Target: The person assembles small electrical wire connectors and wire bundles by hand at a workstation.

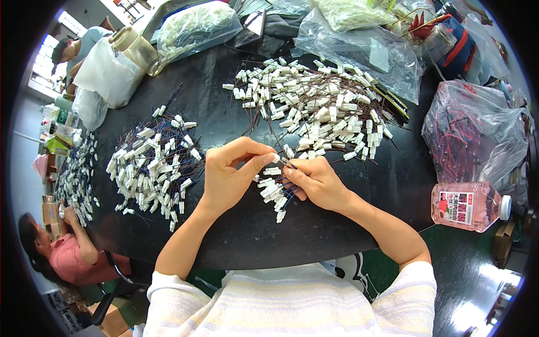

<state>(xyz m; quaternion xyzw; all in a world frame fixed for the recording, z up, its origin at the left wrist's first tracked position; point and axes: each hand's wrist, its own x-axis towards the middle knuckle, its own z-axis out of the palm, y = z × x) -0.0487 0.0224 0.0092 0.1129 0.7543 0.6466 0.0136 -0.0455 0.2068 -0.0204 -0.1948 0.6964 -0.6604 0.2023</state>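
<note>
Over the near middle of the black table, my left hand point(234, 171) pinches a small white plastic connector point(275, 158) between thumb and fingertips. Just to its right, my right hand point(317, 181) is closed around several dark wires whose ends carry white connectors point(272, 194). These hang in a bunch below and between my hands. Both sets of fingertips nearly meet at the pinched connector. Beyond my hands spreads a large heap of white connectors on brown wires point(314, 106). Left of my left hand lies another heap of white connectors on dark blue wires point(151, 168).
The black table point(236, 247) curves along its near edge. Plastic bags point(196, 28) line its far side. At right stand a clear bag of red wires point(463, 132) and a pink liquid bottle point(466, 206). A person in a pink shirt point(76, 261) works at far left, by another connector pile point(78, 177).
</note>
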